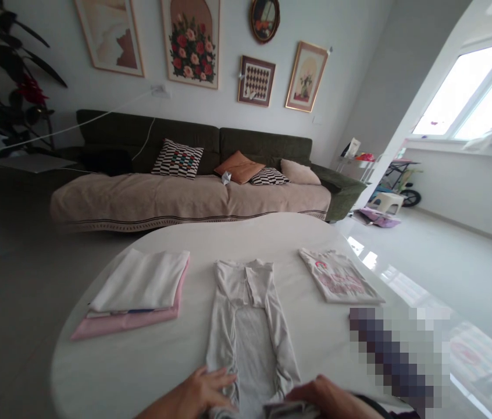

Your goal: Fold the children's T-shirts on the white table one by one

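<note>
The light grey garment (255, 337) lies lengthwise on the white counter (97, 369), its near end at the bottom edge of the view, under the person's 2 hands. At its far end, 2 short flaps come together near the middle; 2 long strips, perhaps sleeves, run down the sides with gathered inner edges, and a flatter panel shows between them.

The left hand (205, 391) rests on the near left part of the garment, its fingers spread over the gathered strip. The right hand (322, 394) is bent over a bunched fold at the near end; its fingertips are hidden, so whether they pinch the cloth cannot be told.

The cloth looks light, thin and soft, with no stiffness of its own, so it should crease and drift out of line easily but is unlikely to be damaged. The gathered edges would probably pull short if tugged singly. The better hold seems to be at both corners of the near end, taking every layer together, with a flat palm steadying the middle.

To the left sits a folded white cloth (141, 282) over a pink cloth (156, 317); to the right, a folded printed shirt (342, 278).
</note>
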The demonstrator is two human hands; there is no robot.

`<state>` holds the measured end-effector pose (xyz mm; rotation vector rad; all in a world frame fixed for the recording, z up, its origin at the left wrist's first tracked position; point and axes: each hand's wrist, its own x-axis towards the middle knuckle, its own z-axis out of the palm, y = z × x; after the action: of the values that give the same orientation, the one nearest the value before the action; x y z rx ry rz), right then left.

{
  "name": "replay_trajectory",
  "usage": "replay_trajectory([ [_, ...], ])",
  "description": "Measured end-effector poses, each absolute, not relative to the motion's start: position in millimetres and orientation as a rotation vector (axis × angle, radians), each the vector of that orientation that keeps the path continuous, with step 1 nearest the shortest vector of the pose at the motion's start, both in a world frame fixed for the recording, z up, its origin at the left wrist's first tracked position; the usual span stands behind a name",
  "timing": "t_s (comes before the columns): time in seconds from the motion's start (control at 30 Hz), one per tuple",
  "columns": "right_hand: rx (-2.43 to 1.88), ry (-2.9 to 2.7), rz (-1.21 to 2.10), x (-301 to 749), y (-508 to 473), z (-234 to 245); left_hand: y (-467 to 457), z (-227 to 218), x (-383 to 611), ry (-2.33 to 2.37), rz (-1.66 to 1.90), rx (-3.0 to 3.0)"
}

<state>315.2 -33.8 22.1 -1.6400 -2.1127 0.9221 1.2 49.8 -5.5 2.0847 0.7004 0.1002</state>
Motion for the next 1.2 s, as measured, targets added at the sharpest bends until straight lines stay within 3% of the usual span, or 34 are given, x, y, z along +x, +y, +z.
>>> replay_trajectory([
  [0.1,-1.639,-1.695,0.887,331,33,55,105,30,29,0.916,0.423,1.623],
  [0.2,-1.519,-1.394,1.23,333,117,60,172,31,65,1.002,0.708,1.138],
  [0.47,-1.704,-1.225,1.124,319,196,-16,235,-33,87,1.134,0.823,1.064],
  [0.67,-1.61,-1.223,1.119,329,198,-12,235,-28,82,1.081,0.905,1.072],
  [1.2,-1.641,-1.503,1.229,332,221,13,290,27,50,1.013,0.427,1.544],
])
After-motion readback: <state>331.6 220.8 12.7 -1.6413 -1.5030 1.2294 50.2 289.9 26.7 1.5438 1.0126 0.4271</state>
